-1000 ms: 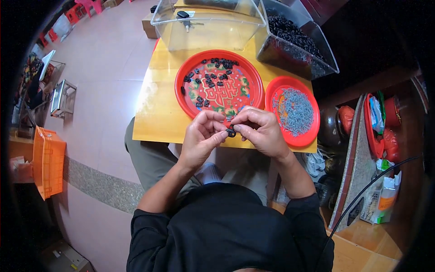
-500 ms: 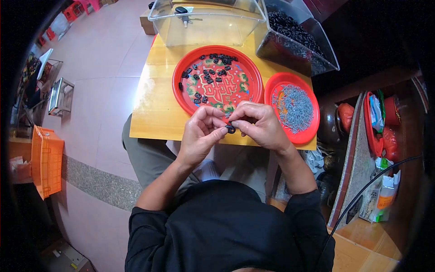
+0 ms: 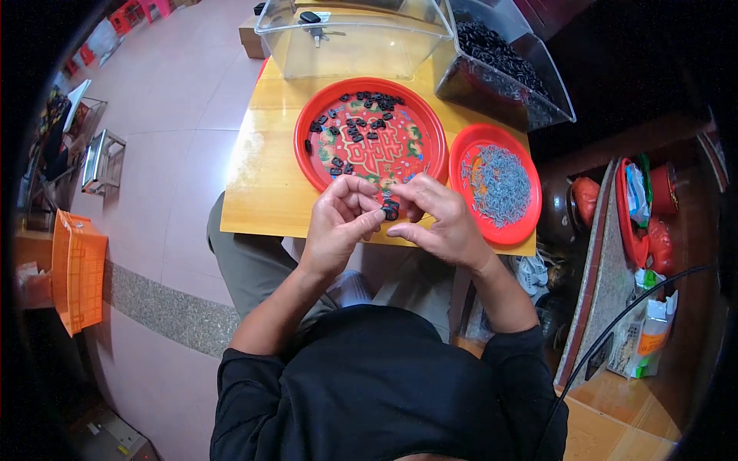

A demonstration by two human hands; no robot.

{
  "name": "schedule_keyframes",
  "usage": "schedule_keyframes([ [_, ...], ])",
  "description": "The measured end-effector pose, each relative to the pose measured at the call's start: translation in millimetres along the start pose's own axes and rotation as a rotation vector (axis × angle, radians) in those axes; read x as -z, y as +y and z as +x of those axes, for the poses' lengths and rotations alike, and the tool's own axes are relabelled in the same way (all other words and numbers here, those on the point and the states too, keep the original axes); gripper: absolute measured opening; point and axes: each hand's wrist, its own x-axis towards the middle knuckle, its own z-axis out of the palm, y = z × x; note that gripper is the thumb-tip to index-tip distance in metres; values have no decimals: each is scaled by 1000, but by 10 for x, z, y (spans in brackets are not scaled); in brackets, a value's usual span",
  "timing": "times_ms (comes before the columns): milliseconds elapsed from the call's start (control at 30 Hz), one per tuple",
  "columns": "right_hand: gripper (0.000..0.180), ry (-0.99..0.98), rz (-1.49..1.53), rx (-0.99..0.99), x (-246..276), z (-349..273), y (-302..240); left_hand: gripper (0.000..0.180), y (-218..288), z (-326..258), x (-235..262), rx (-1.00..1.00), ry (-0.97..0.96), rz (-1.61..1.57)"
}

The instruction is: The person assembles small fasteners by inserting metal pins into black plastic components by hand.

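My left hand (image 3: 338,223) pinches a small black plastic piece (image 3: 390,210) between thumb and fingers, over the table's near edge. Close beside it, my right hand (image 3: 442,219) has thumb and forefinger spread apart, with nothing visible between them. Beyond both hands lies a large round red tray (image 3: 437,131) with a printed pattern. Several similar black pieces (image 3: 355,134) are scattered in it, mostly toward its far and left sides. To its right, a smaller red tray (image 3: 536,188) carries a heap of thin grey metal pins or screws (image 3: 501,184).
A clear plastic bin (image 3: 354,58) stands at the table's far side, with a key (image 3: 314,27) seen there. Right of it, another clear bin (image 3: 500,58) holds many black parts. An orange crate (image 3: 79,273) is at the left; a black cable (image 3: 615,323) curves at the right.
My right thumb and forefinger have moved off the black piece and spread apart. The piece has turned in my left hand, which stays almost in place.
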Motion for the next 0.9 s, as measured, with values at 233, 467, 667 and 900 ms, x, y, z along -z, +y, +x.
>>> schedule_keyframes([
  [233, 33, 56, -167, 93, -97, -22, 21, 28, -23, 11, -8, 21, -1, -78],
  [467, 30, 125, -119, 190, -160, -34, 75, 29, -38, 28, 0, 34, -8, -112],
  [667, 29, 128, -121, 206, -210, -64, 149, 29, -80, 37, 34, 25, -26, -56],
  [900, 31, 187, -98, 205, -247, -128, 135, 30, -45, -1, 2, 60, -18, -35],
])
